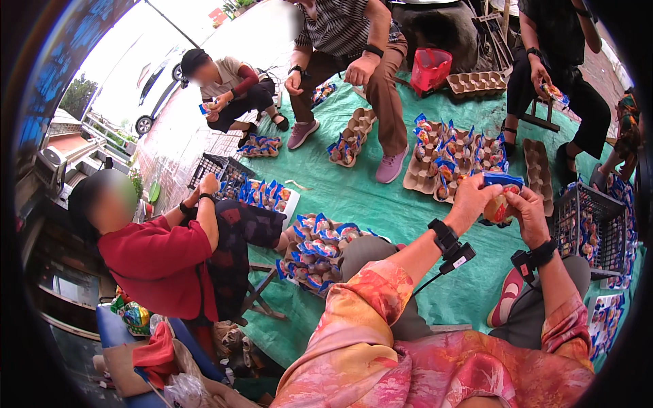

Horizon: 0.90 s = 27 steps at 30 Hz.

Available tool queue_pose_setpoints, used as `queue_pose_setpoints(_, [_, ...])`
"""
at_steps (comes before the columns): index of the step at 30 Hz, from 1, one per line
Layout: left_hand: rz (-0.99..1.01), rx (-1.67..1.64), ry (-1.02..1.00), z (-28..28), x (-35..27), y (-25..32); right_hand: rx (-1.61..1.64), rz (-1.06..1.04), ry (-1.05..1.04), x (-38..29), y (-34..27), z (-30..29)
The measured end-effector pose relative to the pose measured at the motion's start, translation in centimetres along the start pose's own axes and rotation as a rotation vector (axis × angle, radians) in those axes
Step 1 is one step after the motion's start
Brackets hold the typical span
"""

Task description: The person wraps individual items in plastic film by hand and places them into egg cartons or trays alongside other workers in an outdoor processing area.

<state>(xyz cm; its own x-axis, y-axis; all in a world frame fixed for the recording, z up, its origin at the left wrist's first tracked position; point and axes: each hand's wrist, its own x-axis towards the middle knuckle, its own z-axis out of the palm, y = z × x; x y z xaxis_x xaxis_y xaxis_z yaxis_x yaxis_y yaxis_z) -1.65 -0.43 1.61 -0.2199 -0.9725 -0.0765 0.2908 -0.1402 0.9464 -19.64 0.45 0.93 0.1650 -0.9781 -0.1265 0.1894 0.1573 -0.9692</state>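
Both my hands are raised in front of my knees, holding one printed plastic packet [499, 204] between them. Its top is blue, and the see-through lower part bulges around a rounded, egg-like item. My left hand [470, 198] pinches the blue top from the left. On the right side, the fingers of my right hand [530, 214] grip the bulging part. Just behind them, moulded pulp egg trays [418, 171] hold several similar blue-topped packets [446, 166]. A narrow pulp tray [537, 171] lies beyond my right hand.
A green tarp [357, 191] covers the ground. Black plastic crates [614, 232] [206, 168] stand to the right and left. More packets [319, 250] fill trays by my left knee. Several people sit around, including a person in red [158, 250]. A red bag [431, 71] stands at the back.
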Motion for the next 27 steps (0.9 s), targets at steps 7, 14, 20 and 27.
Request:
queue_pose_setpoints(7, [0.027,-0.039,0.049,-0.3,0.7,-0.9,-0.031,-0.055,0.027,-0.2,-0.9,0.9])
queue_pose_setpoints(14, [0.025,-0.108,0.103,-0.2,0.1,0.1,-0.031,-0.035,-0.009,-0.3,-0.6,1.0])
queue_pose_setpoints(20, [0.031,-0.031,0.162,-0.1,0.1,0.2,0.076,-0.047,0.079,0.7,-0.2,0.7])
queue_pose_setpoints(27, [-0.013,-0.143,0.052,-1.2,0.9,-0.7,0.208,0.035,0.095,1.5,-0.9,0.2])
